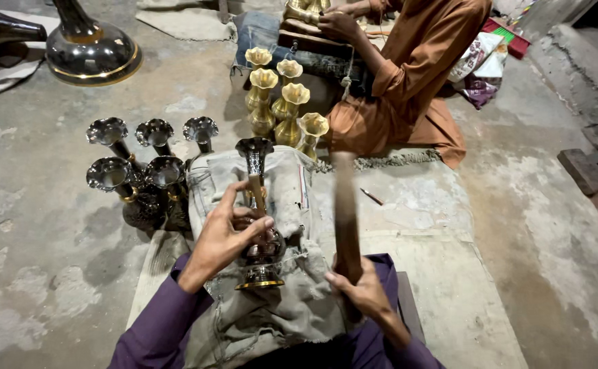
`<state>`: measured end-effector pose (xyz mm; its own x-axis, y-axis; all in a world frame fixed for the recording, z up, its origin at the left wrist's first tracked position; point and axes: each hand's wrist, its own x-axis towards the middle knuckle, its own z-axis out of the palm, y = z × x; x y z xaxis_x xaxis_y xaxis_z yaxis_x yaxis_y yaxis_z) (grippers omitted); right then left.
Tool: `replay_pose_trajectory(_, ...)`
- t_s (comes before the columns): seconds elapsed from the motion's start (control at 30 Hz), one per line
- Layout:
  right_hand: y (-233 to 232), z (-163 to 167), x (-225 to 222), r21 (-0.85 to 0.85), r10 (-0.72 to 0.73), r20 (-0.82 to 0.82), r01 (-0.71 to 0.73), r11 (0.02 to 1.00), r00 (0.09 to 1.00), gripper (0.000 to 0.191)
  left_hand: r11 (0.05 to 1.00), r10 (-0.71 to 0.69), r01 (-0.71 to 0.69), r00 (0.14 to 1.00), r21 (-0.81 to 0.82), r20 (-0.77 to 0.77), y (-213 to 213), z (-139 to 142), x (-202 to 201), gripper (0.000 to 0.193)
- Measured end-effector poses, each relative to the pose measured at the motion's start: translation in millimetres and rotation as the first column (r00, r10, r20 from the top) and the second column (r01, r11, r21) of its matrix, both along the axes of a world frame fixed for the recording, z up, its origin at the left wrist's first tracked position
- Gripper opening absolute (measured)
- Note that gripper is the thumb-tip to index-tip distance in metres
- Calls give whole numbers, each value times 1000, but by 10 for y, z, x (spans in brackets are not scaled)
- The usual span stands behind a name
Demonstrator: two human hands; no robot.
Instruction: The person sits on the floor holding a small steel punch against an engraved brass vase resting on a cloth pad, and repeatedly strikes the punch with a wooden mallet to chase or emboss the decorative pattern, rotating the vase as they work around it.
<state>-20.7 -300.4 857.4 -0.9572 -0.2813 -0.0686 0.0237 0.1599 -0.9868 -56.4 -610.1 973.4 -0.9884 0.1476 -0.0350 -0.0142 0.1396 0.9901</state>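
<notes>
Dark vase (258, 205) lay on lap cloth (292, 307), long axis pointing away; left hand (227, 236) pinned chisel (256, 195) against it; right hand (360, 290) clenched mallet (345, 212) just right

At frame centre the left hand (227, 236) presses a thin tool (256, 195) against a dark fluted vase (258, 205) lying on grey cloth (278, 301). The right hand (360, 287) grips a wooden stick (345, 212). Dark vases (142, 171) stand left, brass vases (282, 102) above beside a seated person (408, 75).
</notes>
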Motion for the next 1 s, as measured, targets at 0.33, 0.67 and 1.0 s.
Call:
replay_pose_trajectory(0.33, 294, 93, 32, 182, -98, -156, 126, 975, 983, 45, 956, -183, 133, 967, -260, -179, 48, -133, 80, 46)
replay_pose_trajectory(0.67, 343, 244, -92, 305, -55, -361, 173, 937, 931, 39, 907, -208, 111, 957, -406, -202, 97, -142, 182, 49)
replay_pose_trajectory(1.0, 434, 865, -149, 765, 167, -408, 236, 600, 898, 46, 894, -234, 95, 932, -438, -277, 104, -289, 257, 50)
